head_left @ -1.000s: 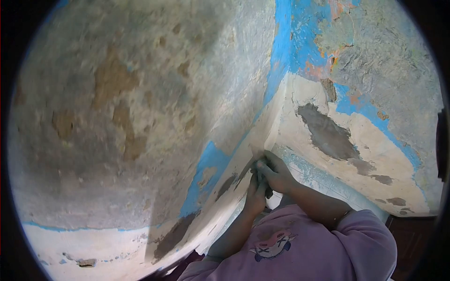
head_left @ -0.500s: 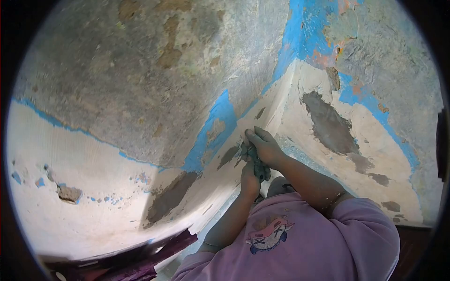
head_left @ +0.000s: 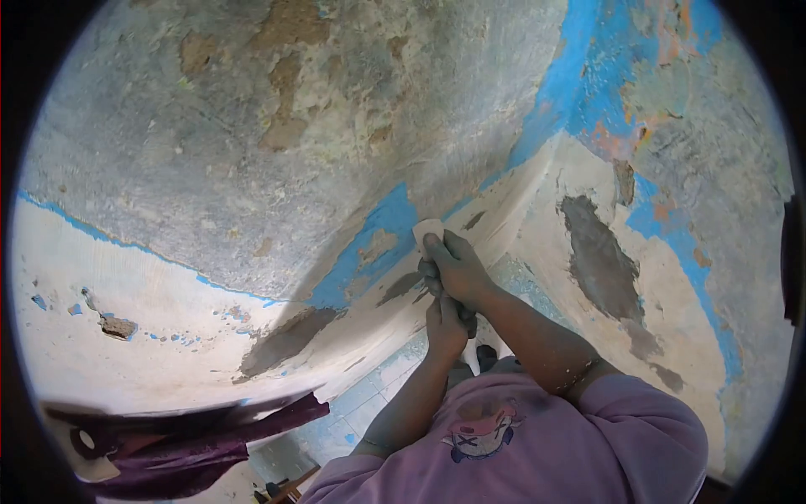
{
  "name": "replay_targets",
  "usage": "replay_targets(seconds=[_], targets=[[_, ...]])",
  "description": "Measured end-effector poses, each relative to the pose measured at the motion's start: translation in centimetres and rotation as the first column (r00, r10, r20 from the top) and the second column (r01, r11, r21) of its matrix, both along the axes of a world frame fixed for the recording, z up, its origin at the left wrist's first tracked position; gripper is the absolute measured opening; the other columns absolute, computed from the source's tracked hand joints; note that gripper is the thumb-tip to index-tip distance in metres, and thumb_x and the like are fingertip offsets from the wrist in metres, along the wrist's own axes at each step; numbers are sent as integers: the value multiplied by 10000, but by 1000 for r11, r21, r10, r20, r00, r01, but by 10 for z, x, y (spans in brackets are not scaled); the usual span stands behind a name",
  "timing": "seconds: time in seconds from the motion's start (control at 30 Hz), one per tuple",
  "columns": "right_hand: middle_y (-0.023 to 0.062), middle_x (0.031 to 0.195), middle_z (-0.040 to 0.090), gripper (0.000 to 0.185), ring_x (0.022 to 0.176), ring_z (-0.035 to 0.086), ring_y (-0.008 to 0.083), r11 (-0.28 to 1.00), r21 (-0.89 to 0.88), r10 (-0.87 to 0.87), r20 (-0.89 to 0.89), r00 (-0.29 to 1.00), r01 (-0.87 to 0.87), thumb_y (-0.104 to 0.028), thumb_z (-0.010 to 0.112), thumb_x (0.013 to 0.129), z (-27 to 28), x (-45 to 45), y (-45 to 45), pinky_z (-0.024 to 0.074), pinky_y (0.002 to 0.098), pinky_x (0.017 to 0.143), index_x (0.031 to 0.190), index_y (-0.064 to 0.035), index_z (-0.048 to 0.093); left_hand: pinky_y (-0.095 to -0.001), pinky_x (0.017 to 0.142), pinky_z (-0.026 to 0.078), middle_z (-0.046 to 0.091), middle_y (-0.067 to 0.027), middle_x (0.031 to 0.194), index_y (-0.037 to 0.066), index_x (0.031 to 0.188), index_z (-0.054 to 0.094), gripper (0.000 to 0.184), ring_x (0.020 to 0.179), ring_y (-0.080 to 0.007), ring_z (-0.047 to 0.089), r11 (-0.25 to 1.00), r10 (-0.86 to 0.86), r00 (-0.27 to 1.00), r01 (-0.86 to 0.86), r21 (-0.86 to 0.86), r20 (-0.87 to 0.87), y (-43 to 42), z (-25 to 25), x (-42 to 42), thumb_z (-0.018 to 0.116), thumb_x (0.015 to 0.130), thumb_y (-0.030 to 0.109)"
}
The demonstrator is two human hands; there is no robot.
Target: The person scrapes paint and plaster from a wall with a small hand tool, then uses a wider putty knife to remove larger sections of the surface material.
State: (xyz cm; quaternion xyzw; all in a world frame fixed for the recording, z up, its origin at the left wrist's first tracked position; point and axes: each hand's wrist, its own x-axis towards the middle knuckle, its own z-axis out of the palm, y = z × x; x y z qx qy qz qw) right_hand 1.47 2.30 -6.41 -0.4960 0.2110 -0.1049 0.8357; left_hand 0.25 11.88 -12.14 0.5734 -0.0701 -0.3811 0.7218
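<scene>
My right hand (head_left: 460, 270) is closed, its thumb pressed against a small pale flat piece (head_left: 428, 228) that sticks out past the fingertips towards the wall. What exactly this piece is, I cannot tell. Just below, my left hand (head_left: 447, 329) is curled shut close against the right one. Its fingers look dark grey, and whatever it holds is hidden. Both hands are in front of the lower wall by the corner, near a strip of blue paint (head_left: 395, 223) and a dark grey patch (head_left: 401, 288) on the pale coating.
Bare grey plaster (head_left: 218, 160) covers the upper wall. Another dark patch (head_left: 290, 343) lies left, and a larger one (head_left: 602, 256) on the right wall. Purple cloth (head_left: 185, 462) hangs at lower left. Light blue floor tiles (head_left: 369, 403) show below.
The pale flat piece now shows at my right fingertips. My hands have shifted slightly left, and the right has turned. The view has swung, showing more floor and purple cloth.
</scene>
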Motion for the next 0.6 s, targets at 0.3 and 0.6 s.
replay_targets(seconds=[0.3,0.6], targets=[[2,591,411,258,433,384,71,995,-90,59,107,993,-49,-298,417,962,4,4,-11,334,226,399,868,-57,433,-244,367,318,464,-18,540,30,803,477,356,414,-96,450,978,169,985,-162,-134,43,-15,-14,-1,320,988,291],[-13,590,398,270,438,364,56,978,168,135,-38,990,-127,-315,435,957,-6,-3,44,314,221,386,847,-68,433,-239,376,331,469,-11,527,23,815,475,358,416,-81,448,970,194,940,-228,90,282,45,-3,-21,305,989,285]])
